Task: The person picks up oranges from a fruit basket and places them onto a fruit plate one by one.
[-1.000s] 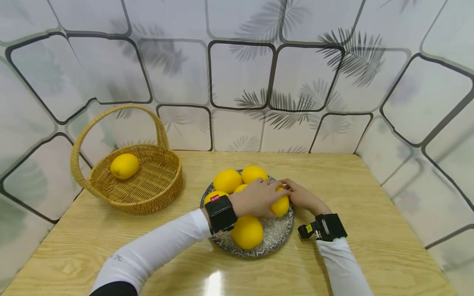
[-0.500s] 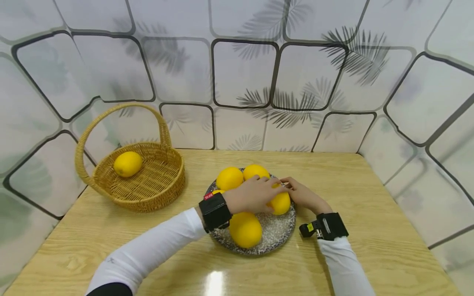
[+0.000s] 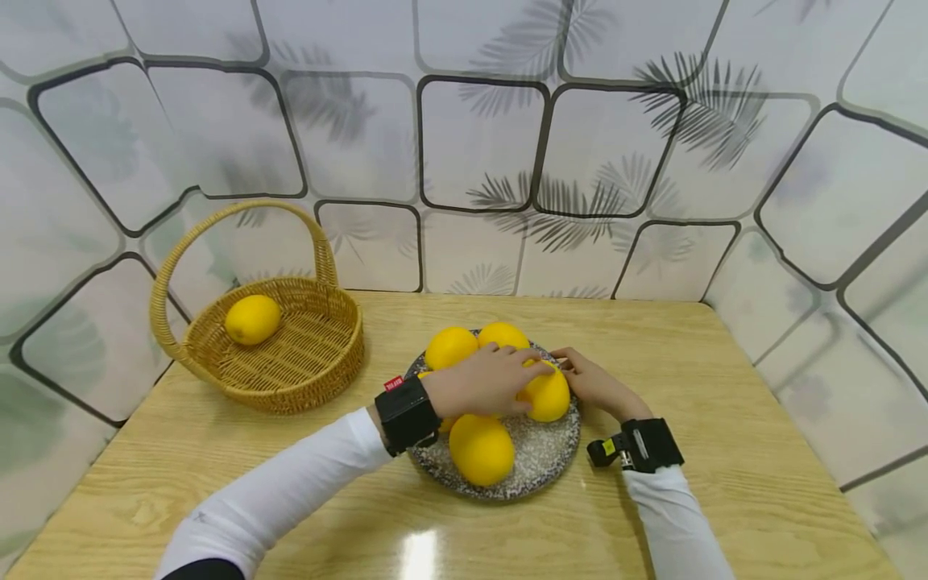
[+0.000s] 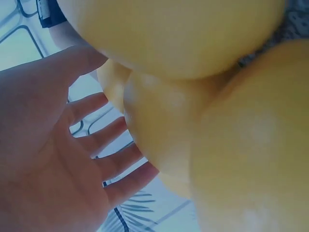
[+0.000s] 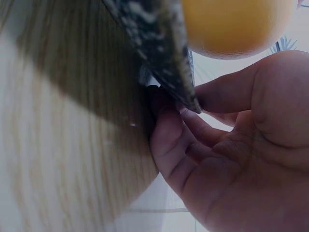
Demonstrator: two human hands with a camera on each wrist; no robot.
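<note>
In the head view, several yellow lemons sit on a speckled grey plate (image 3: 547, 459). My left hand (image 3: 478, 380) reaches over them, its fingers stretched and slightly spread beside the right-hand lemon (image 3: 547, 396). The left wrist view shows the left palm (image 4: 53, 154) facing the lemons (image 4: 159, 121), fingertips right at their surface and nothing enclosed. At the plate's right rim is my right hand (image 3: 598, 387). Seen from the right wrist, it pinches the plate's edge (image 5: 174, 72), thumb above and curled fingers below. A front lemon (image 3: 482, 449) lies below the left wrist.
A wicker basket (image 3: 348, 354) with a tall handle stands at the left, holding one lemon (image 3: 252, 319). Everything rests on a wooden table (image 3: 652, 346). A patterned wall covering (image 3: 478, 145) rises behind the table and along both sides.
My left hand has drawn a little to the left, away from the right-hand lemon, uncovering more of it. The right hand stays at the plate's rim. The head view has shifted slightly.
</note>
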